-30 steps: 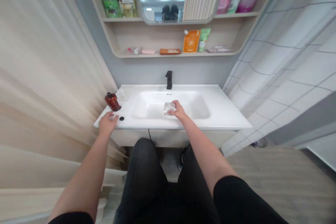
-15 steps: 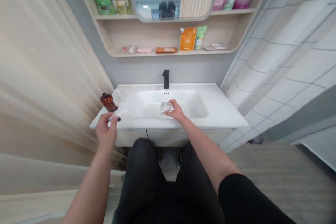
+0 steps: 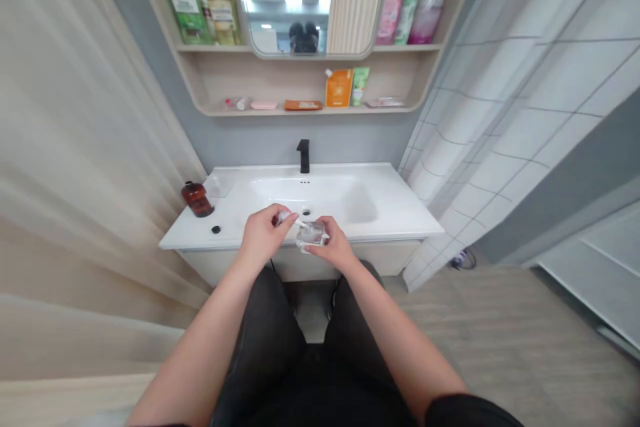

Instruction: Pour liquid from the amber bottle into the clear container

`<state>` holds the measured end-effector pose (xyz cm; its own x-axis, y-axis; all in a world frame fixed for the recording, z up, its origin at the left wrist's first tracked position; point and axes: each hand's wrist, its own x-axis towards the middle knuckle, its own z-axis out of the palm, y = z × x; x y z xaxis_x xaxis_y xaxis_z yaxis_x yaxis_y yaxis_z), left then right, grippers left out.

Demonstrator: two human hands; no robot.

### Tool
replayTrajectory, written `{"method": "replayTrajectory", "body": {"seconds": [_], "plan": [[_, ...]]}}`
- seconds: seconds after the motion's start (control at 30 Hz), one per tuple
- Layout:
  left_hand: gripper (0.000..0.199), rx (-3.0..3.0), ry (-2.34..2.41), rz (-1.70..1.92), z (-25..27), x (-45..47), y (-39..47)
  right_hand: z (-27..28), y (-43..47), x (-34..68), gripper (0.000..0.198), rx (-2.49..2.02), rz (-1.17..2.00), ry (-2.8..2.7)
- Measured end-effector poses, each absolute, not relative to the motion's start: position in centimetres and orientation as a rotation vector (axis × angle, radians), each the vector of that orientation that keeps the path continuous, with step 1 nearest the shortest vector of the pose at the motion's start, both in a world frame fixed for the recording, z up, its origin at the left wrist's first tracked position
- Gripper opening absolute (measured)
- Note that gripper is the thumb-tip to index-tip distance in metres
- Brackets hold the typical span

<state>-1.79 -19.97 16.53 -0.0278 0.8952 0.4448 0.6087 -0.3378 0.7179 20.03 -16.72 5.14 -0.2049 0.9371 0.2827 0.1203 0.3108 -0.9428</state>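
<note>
Over the sink's front edge my two hands are close together. My right hand is closed around a small clear container, which looks like thick glass or plastic. My left hand pinches a small whitish piece with a thin stem; its exact kind is too small to tell. The stem points to the container's top, and whether it goes inside I cannot tell. An amber bottle with a dark neck stands on the counter at the left. In front of it lies a small round black cap.
The white basin has a black faucet behind it. A translucent piece sits beside the amber bottle. Above, a shelf carries an orange pouch, a green tube and other toiletries. A curtain hangs at the left.
My left hand has moved right, from near the amber bottle to the clear container, carrying the whitish piece. My right hand and the container came slightly nearer to me. The view shifted a little.
</note>
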Motion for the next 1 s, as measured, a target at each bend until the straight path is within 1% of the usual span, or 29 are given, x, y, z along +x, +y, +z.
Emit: {"method": "replayTrajectory", "body": {"seconds": [0.07, 0.17, 0.23, 0.27, 0.3, 0.37, 0.43, 0.53, 0.67, 0.73, 0.83, 1.0], "plan": [[0.030, 2.017, 1.570, 1.177, 17.0, -1.1, -20.3, 6.0, -18.0, 20.3, 0.074, -1.027, 0.992, -1.605], [0.023, 2.184, 1.472, 1.010, 17.2, -0.1, -20.4, 7.1, -19.3, 20.3, 0.075, -1.068, 0.940, -1.645], [0.017, 2.252, 1.386, 0.984, 16.7, 0.4, -20.4, 7.6, -20.0, 20.2, 0.076, -1.077, 0.920, -1.660], [0.017, 2.243, 1.364, 1.010, 16.3, 0.5, -20.4, 7.8, -20.2, 20.1, 0.076, -1.082, 0.915, -1.659], [0.023, 2.202, 1.355, 1.055, 15.8, 0.5, -20.5, 7.9, -20.4, 20.0, 0.076, -1.089, 0.913, -1.655], [0.042, 2.086, 1.329, 1.153, 14.8, 0.4, -20.8, 8.2, -20.8, 20.1, 0.074, -1.098, 0.912, -1.648], [0.052, 2.028, 1.243, 1.194, 14.1, 0.1, -21.5, 8.4, -21.1, 20.3, 0.072, -1.084, 0.917, -1.650], [0.046, 2.086, 1.120, 1.166, 13.9, -0.3, -22.6, 8.8, -21.7, 20.6, 0.073, -1.028, 0.961, -1.658], [0.038, 2.206, 1.149, 1.130, 14.6, -0.8, -23.4, 9.1, -22.4, 20.9, 0.073, -0.965, 1.016, -1.663], [0.042, 2.258, 1.103, 1.076, 15.2, -1.2, -23.6, 9.3, -22.6, 20.9, 0.073, -0.943, 1.027, -1.660], [0.052, 2.333, 1.002, 0.985, 15.9, -1.8, -23.9, 9.6, -22.8, 21.0, 0.074, -0.909, 1.062, -1.662], [0.053, 2.399, 1.049, 0.973, 16.5, -2.0, -23.9, 9.6, -22.7, 21.1, 0.074, -0.911, 1.084, -1.652]]}}
